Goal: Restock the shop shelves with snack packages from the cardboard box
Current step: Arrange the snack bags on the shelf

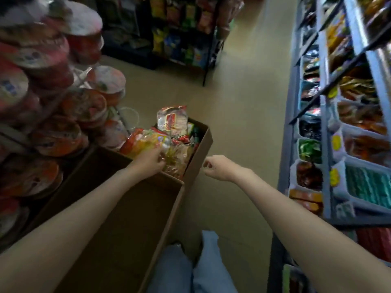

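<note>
An open cardboard box (203,142) stands on the floor, filled with snack packages (173,121) in red, yellow and clear wrappers. My left hand (151,160) reaches into the box and its fingers close on a clear yellowish snack bag (177,157). My right hand (215,167) hovers just right of the box's wall, fingers loosely curled, holding nothing. Blue shop shelves (325,166) with trays of packaged snacks run along the right side.
A large cardboard flap or second box (127,208) lies under my left forearm. Stacked instant noodle bowls (53,132) crowd the left. A dark rack of chip bags (182,39) stands at the back. The beige floor aisle (243,115) runs between box and shelves.
</note>
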A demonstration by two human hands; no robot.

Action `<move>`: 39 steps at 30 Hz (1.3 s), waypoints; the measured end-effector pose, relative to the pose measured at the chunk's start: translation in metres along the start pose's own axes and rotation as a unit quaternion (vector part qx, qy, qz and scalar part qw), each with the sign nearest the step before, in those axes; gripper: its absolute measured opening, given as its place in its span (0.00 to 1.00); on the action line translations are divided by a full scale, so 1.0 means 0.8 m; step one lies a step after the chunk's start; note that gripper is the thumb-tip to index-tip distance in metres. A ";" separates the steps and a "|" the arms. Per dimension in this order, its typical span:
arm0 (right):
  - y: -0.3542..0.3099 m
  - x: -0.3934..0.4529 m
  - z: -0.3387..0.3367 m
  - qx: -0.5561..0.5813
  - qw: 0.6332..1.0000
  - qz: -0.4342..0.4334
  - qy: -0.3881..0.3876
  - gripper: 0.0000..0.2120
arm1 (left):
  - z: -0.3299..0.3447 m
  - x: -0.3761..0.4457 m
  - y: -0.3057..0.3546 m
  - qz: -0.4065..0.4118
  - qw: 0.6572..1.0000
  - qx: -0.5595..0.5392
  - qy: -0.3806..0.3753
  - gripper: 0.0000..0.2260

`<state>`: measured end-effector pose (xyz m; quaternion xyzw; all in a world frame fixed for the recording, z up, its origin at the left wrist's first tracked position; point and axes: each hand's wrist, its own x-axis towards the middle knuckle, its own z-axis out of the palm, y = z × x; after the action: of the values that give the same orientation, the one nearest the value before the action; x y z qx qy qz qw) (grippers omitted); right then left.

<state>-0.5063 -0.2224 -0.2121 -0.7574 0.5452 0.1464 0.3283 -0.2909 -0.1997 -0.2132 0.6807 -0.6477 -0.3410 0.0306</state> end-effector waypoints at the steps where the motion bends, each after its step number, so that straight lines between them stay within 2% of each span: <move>1: -0.006 0.022 0.001 -0.005 1.000 -0.012 -0.012 0.16 | -0.003 0.006 -0.014 -0.025 1.000 -0.007 0.010 0.11; 5: -0.032 0.114 0.011 -0.004 0.995 -0.086 -0.042 0.16 | -0.009 0.039 -0.056 -0.095 0.994 -0.026 0.045 0.11; 7: -0.038 0.161 0.022 -0.002 0.994 -0.104 -0.042 0.21 | -0.010 0.055 -0.065 -0.125 0.990 -0.036 0.048 0.11; 10: -0.041 0.218 0.036 0.027 0.995 -0.085 -0.051 0.35 | -0.008 0.084 -0.076 -0.161 0.985 -0.045 0.047 0.10; 16: -0.029 0.291 0.081 0.091 0.990 -0.037 -0.101 0.44 | 0.006 0.123 -0.092 -0.167 0.983 -0.076 0.030 0.12; 23: -0.020 0.307 0.109 0.069 0.993 -0.057 -0.072 0.34 | 0.024 0.130 -0.110 -0.166 0.979 -0.110 0.038 0.11; 26: -0.023 0.297 0.114 0.071 0.994 -0.064 -0.044 0.22 | 0.028 0.128 -0.105 -0.155 0.980 -0.111 0.056 0.11; 28: -0.035 0.279 0.095 0.104 0.991 -0.079 -0.013 0.16 | 0.024 0.124 -0.098 -0.137 0.983 -0.097 0.078 0.12; 30: -0.055 0.256 0.054 0.140 0.983 -0.119 0.028 0.16 | 0.010 0.120 -0.087 -0.109 0.986 -0.067 0.102 0.15; 34: -0.083 0.184 -0.067 0.077 0.961 -0.229 0.138 0.12 | -0.044 0.116 -0.033 -0.041 0.986 0.008 0.160 0.22; 37: -0.056 0.093 -0.140 0.023 0.953 -0.212 0.218 0.08 | -0.078 0.099 0.033 0.119 0.979 -0.001 0.168 0.22; 39: -0.027 0.023 -0.168 -0.009 0.950 -0.180 0.256 0.08 | -0.087 0.079 0.084 0.216 0.968 -0.016 0.129 0.19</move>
<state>-0.4981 -0.3203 -0.1159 -0.8578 0.4641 -0.1094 0.1916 -0.3182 -0.2950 -0.1542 0.5621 -0.7644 -0.2462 0.1978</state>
